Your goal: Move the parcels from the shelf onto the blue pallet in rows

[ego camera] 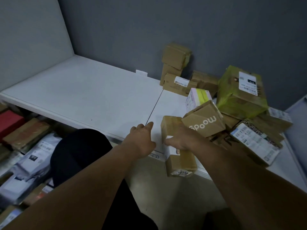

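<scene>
Bare arms here, left forearm (99,180) and right forearm (240,171), ending in a bare left hand (142,140) and right hand (179,141). Black clothing underneath: a rounded black knee (79,156) at lower left, more black fabric (129,213) down the middle. Dark marks (231,140) edge the right forearm, too blurred to read.

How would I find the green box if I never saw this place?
Find the long white shelf against the grey wall, then the pile of parcels at its right end. The green box sits high on that pile, near the wall. It alone is wrapped in yellow-green film, with a white label on top; its neighbours are mostly brown cardboard.
</scene>
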